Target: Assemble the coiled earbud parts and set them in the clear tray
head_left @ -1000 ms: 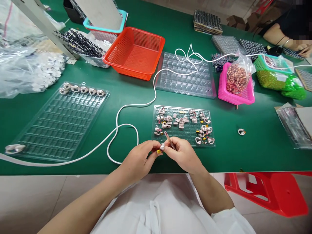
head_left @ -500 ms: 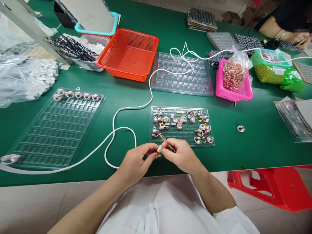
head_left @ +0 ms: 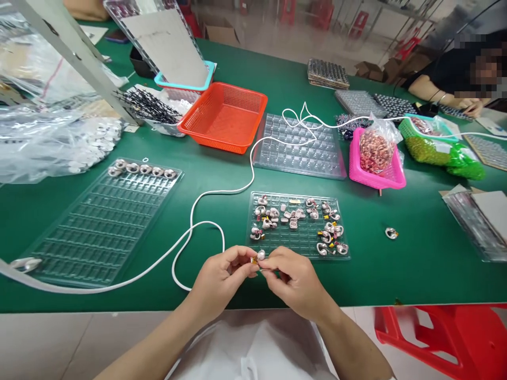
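My left hand and my right hand meet at the near table edge. Between their pinched fingertips sits a small white and yellow part. The right hand's fingers also close on a thin tool that barely shows now. Just beyond the hands lies a clear tray with several small loose parts scattered in it. A larger clear tray at the left carries a row of finished parts along its far edge.
A white cable loops across the green table. An orange basket, another clear tray and a pink basket with a bag of copper coils stand behind. One loose part lies at right. Another person sits far right.
The head has tilted up, so more of the room shows. My hands stay together on the small part; the tool in my right hand has swung down out of sight.
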A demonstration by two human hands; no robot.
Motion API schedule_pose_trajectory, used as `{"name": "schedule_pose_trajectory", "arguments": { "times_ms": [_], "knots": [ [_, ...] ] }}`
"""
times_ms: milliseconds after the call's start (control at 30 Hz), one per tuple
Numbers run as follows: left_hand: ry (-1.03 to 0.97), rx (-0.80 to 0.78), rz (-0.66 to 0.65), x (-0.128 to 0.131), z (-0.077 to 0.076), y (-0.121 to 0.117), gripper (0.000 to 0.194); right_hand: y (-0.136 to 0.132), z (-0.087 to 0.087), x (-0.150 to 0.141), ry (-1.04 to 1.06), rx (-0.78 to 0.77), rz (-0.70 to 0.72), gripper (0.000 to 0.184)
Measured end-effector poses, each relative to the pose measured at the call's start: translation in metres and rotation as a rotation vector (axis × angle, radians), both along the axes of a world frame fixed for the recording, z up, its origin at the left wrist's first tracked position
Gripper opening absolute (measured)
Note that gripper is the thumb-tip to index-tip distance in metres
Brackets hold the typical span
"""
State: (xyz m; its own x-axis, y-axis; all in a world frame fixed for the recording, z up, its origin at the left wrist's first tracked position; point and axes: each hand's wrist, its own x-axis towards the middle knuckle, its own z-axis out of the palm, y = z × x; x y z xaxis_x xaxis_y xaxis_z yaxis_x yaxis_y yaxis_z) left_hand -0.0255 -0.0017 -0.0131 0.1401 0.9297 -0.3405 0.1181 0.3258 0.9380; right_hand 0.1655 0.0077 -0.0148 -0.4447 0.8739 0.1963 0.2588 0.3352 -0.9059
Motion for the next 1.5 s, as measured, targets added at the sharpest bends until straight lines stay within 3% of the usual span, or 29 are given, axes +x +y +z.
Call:
{"name": "schedule_pose_trajectory", "arguments": {
  "times_ms": [100,200,467,633,733,900,967,1133,1500],
  "knots": [
    [-0.075,-0.045,0.044,0.0,0.002,-0.001,0.015,-0.002,-0.005,-0.001,0.005,0.182,-0.008,0.025],
    [-0.154,-0.074,0.065,-0.001,0.004,-0.003,0.014,-0.004,-0.005,-0.001,0.007,0.269,0.008,0.026],
    [-0.145,0.012,0.057,-0.001,0.008,-0.008,0.011,-0.005,-0.004,-0.003,0.05,0.195,-0.01,0.023],
    [-0.145,-0.002,0.045,-0.003,0.009,-0.012,0.01,-0.003,-0.003,-0.002,0.049,0.236,0.04,0.023],
    [-0.272,-0.088,0.046,-0.007,0.009,-0.013,0.011,-0.001,0.0,0.002,0.001,0.312,0.09,0.028],
    [-0.679,-0.329,0.01,-0.012,0.009,-0.008,0.041,0.003,0.004,0.006,-0.093,0.415,0.072,0.028],
    [-0.759,-0.404,0.012,-0.013,0.008,-0.004,0.038,0.004,0.005,0.006,-0.116,0.47,0.08,0.025],
    [-0.727,-0.481,-0.001,-0.014,0.004,0.005,0.022,0.003,0.005,0.004,-0.195,0.57,0.143,0.026],
    [-0.657,-0.556,-0.048,-0.02,0.007,0.009,0.021,0.009,0.016,0.008,-0.442,0.686,0.259,0.031]
  ]
}}
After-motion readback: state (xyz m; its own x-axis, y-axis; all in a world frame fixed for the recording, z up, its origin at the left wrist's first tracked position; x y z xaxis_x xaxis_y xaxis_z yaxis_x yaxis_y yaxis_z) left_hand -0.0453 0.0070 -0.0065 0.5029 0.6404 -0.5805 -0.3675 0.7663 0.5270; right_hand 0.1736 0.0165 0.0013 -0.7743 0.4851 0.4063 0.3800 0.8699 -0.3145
